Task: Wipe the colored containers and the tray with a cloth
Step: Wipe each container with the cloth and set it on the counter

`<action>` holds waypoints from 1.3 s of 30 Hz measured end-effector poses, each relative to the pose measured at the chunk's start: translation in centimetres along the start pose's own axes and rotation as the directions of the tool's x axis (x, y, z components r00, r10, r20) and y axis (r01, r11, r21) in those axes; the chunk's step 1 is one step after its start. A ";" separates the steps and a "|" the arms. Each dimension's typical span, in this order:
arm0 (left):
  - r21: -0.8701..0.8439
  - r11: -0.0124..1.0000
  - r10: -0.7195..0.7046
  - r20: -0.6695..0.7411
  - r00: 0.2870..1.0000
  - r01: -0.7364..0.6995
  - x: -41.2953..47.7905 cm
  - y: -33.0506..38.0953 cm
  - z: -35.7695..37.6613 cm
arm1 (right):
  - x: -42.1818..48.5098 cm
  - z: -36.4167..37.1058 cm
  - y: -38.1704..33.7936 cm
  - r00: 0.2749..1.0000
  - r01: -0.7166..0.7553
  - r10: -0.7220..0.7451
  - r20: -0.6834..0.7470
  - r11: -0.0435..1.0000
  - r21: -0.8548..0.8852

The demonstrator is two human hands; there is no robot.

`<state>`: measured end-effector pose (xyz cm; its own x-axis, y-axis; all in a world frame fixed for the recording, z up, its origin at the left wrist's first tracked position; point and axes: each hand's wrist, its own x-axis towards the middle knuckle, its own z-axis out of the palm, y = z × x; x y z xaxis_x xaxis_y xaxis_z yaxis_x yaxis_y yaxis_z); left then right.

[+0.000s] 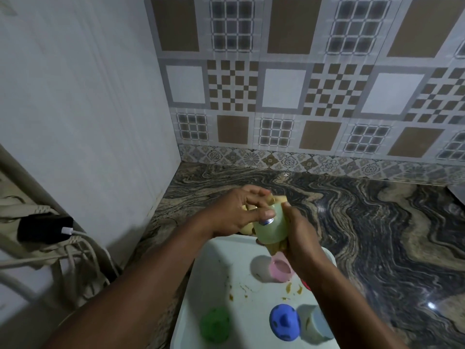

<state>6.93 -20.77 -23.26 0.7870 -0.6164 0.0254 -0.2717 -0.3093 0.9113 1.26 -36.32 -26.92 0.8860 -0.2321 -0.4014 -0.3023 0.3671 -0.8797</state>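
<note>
A pale green container (271, 229) is held up in the lower middle of the frame, above the far edge of the white tray (214, 270) and between both hands. The left hand (239, 214) comes in from the left with its fingers curled round the container's upper end and its thumb laid across the side facing the camera. The right hand (299, 238) clamps a yellow cloth (276, 248) against the container's right side; folds of the cloth show below the container and again just above it, behind the fingers. The tray sits on a dark swirled stone worktop (377, 222) at the bottom centre of the frame, with yellow-brown smears (293, 288) on its surface. On the tray, a pink container (278, 270) stands just below the right hand, partly hidden by the wrist. Nearer the bottom edge are a green ball-shaped piece (215, 321), blurred, a blue ball-shaped piece with holes (285, 321), and a pale blue container (317, 324) just beside it on the right. A sliver of something red (305, 285) shows by the right forearm; what it is cannot be told. A patterned tiled wall (302, 84) fills the upper right, and a black plug with white cables (45, 227) lies at the left edge.
</note>
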 end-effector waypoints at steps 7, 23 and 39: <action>-0.256 0.965 0.038 -0.061 0.997 -0.052 -1.2 -2.2 0.9 | -0.8 -0.6 1.0 0.829 -0.526 0.427 0.362 0.815 0.244; -0.065 0.997 -0.077 -0.480 0.874 0.052 -1.2 -4.7 3.0 | -0.3 1.0 0.1 0.995 0.048 -0.069 0.067 0.961 0.271; 0.138 0.989 0.100 -0.296 0.950 -0.061 0.7 -5.7 2.5 | 2.6 0.8 -0.4 0.993 0.099 -0.105 0.050 0.989 0.110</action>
<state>7.64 -21.28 -29.47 0.8846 -0.4017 0.2369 -0.3928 -0.3680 0.8428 3.98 -36.34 -27.39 0.9293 -0.2239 -0.2938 -0.1728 0.4395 -0.8815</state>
